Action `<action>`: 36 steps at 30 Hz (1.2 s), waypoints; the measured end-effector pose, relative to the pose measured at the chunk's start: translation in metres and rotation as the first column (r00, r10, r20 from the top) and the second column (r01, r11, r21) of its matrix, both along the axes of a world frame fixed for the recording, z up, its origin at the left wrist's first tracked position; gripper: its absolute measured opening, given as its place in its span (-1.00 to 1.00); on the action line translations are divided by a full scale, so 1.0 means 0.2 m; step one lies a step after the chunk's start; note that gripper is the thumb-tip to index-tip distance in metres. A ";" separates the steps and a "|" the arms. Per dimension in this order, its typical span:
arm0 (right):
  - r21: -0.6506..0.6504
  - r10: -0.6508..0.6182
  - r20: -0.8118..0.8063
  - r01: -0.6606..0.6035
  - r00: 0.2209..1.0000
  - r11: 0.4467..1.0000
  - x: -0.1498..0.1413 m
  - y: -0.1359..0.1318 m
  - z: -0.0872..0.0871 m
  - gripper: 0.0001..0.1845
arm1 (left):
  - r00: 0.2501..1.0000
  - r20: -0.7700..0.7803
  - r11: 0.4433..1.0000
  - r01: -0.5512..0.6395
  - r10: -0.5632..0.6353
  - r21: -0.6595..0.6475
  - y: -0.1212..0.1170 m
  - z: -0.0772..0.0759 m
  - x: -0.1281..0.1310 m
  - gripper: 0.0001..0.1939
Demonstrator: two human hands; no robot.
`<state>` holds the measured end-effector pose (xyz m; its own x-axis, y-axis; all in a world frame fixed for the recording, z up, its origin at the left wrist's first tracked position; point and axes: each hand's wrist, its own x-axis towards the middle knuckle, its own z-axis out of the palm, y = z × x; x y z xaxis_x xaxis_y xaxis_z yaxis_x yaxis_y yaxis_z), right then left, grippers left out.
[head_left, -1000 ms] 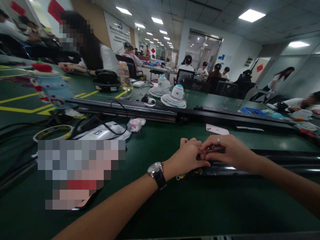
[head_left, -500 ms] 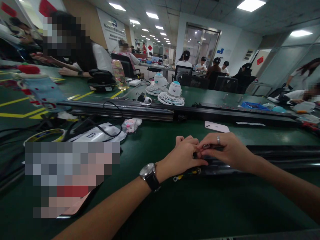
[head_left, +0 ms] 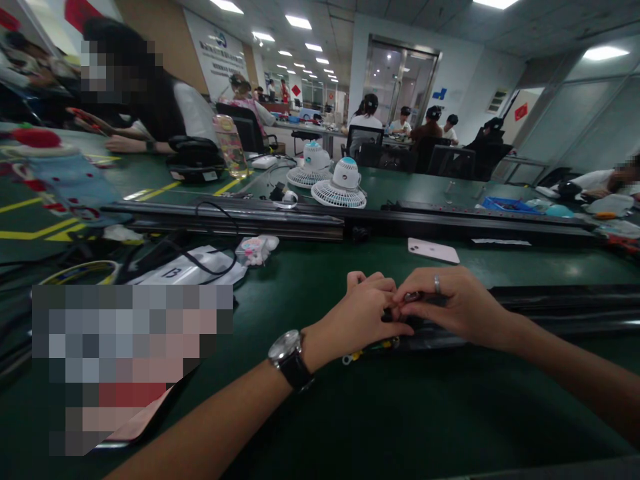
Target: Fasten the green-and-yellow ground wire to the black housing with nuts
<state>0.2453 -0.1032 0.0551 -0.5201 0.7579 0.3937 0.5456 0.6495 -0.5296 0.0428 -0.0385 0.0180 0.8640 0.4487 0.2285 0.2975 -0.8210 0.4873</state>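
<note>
My left hand (head_left: 367, 310), wearing a wristwatch, is closed at the near end of a long black rail (head_left: 565, 305); what its fingers grip is hidden. Against its fingertips, my right hand (head_left: 460, 310), with a ring on one finger, pinches a small dark, shiny piece (head_left: 413, 297) between thumb and fingers. I cannot make out the piece's kind. From below my left hand sticks out a yellow-sleeved wire with a ring terminal (head_left: 347, 359). The rail lies on the green tabletop (head_left: 310, 427) and runs off to the right.
Beyond my hands lie a pink phone (head_left: 433, 250) and another long black rail (head_left: 240, 220). Two white fans (head_left: 340, 183) stand behind it. At left are a marked plastic bag (head_left: 200, 267), a tape roll (head_left: 80, 273), black cables and a blue cup (head_left: 75, 183). People sit at surrounding tables.
The view has shifted slightly, so things at left sit a little further left. Both hands stay together at the rail's end, and the right fingers still pinch the small piece.
</note>
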 end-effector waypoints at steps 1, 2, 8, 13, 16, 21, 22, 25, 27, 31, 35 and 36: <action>-0.002 0.000 0.005 0.000 1.000 1.000 0.00 0.00 0.00 -0.90 | 1.000 -0.004 1.000 -0.001 0.001 0.000 0.00 0.00 0.00 -0.72; -0.004 0.000 0.011 0.000 1.000 1.000 0.00 0.00 0.00 -0.90 | 1.000 -0.007 1.000 -0.002 0.002 0.001 0.00 0.00 0.00 -0.72; -0.014 -0.006 0.010 0.006 1.000 1.000 0.01 0.00 -0.01 -0.90 | 1.000 0.001 1.000 0.012 -0.012 -0.001 0.01 -0.02 0.01 -0.72; -0.035 0.002 0.014 -0.001 1.000 0.999 0.01 0.00 0.00 -0.91 | 1.000 -0.003 1.000 0.009 -0.009 -0.008 0.00 -0.03 0.01 -0.71; -0.086 0.036 0.018 -0.035 0.999 0.996 0.02 0.01 0.01 -0.92 | 1.000 0.009 1.000 0.005 -0.005 -0.016 0.00 -0.03 0.01 -0.68; -0.250 0.186 0.067 -0.164 0.980 0.954 0.06 0.05 0.06 -0.88 | 0.999 0.022 0.999 0.026 -0.025 -0.036 -0.01 -0.04 0.01 -0.61; -0.266 0.211 0.084 -0.182 0.974 0.947 0.06 0.06 0.08 -0.87 | 0.999 0.025 0.999 0.027 -0.026 -0.040 0.00 -0.04 0.01 -0.61; -0.249 0.215 0.145 -0.174 0.966 0.953 0.05 0.08 0.15 -0.82 | 0.999 0.050 0.999 -0.007 0.010 -0.053 0.01 -0.04 0.01 -0.64; -0.205 0.197 0.179 -0.159 0.964 0.966 0.03 0.09 0.19 -0.81 | 0.997 0.068 0.997 -0.039 0.043 -0.065 0.03 -0.04 0.00 -0.65; -0.166 0.203 0.196 -0.172 0.959 0.971 0.02 0.09 0.20 -0.79 | 0.997 0.061 0.994 -0.047 0.054 -0.099 0.05 -0.04 -0.01 -0.65; -0.201 0.190 0.115 -0.164 0.975 0.966 0.04 0.08 0.18 -0.81 | 0.999 0.034 0.992 0.023 -0.019 -0.122 0.04 -0.02 -0.02 -0.69; -0.214 0.184 0.088 -0.161 0.979 0.963 0.05 0.08 0.17 -0.81 | 0.999 0.031 0.991 0.040 -0.036 -0.130 0.04 -0.01 -0.02 -0.70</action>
<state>0.2546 -0.0876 0.0886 -0.6805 0.7115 0.1751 0.4952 0.6227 -0.6059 0.0397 -0.0305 0.0155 0.8751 0.4430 0.1951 0.2515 -0.7604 0.5988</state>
